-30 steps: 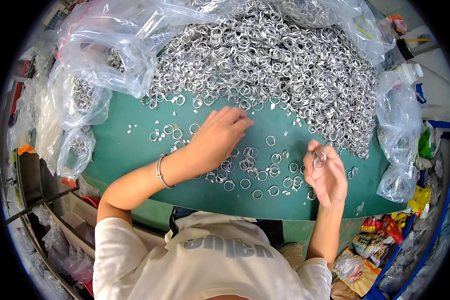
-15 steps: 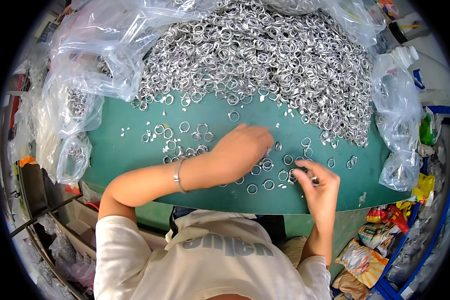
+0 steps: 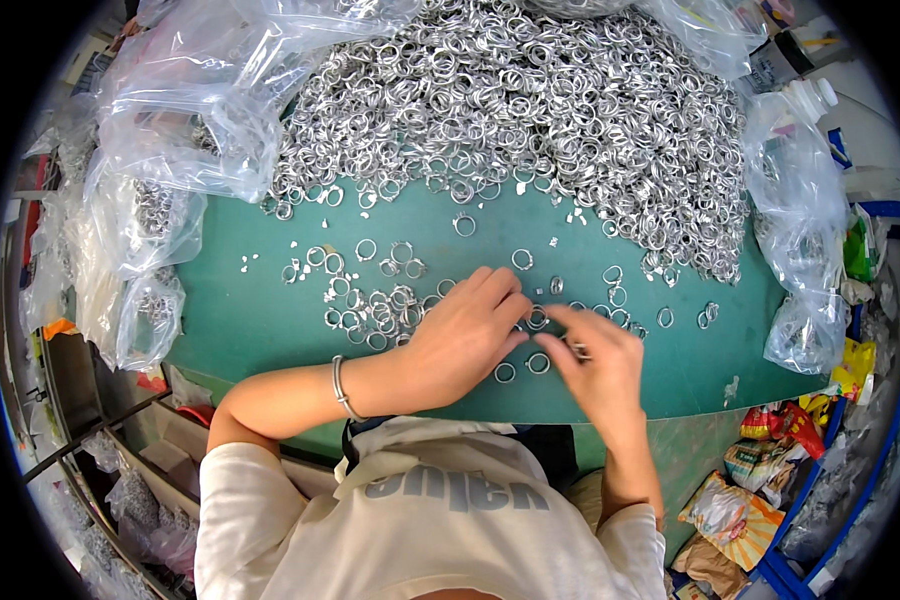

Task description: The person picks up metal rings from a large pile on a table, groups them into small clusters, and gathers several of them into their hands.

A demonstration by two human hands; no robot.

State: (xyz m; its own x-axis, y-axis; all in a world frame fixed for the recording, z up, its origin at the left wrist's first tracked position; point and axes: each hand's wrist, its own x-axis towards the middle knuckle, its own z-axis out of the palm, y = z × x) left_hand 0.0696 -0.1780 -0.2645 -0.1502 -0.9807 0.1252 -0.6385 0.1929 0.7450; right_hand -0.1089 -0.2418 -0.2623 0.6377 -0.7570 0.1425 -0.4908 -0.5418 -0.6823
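Loose metal rings lie scattered on the green surface, just in front of a big heap of rings. The left hand rests flat on the scattered ones, fingers spread. The right hand is beside it, fingertips pinched on a ring. Clear plastic bags flank the heap.

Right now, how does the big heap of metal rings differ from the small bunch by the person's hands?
The big heap is piled deep across the far side of the green table; the small bunch lies flat in one thin layer. The heap sits untouched; the left hand rests beside the bunch. Both are the same silvery rings.
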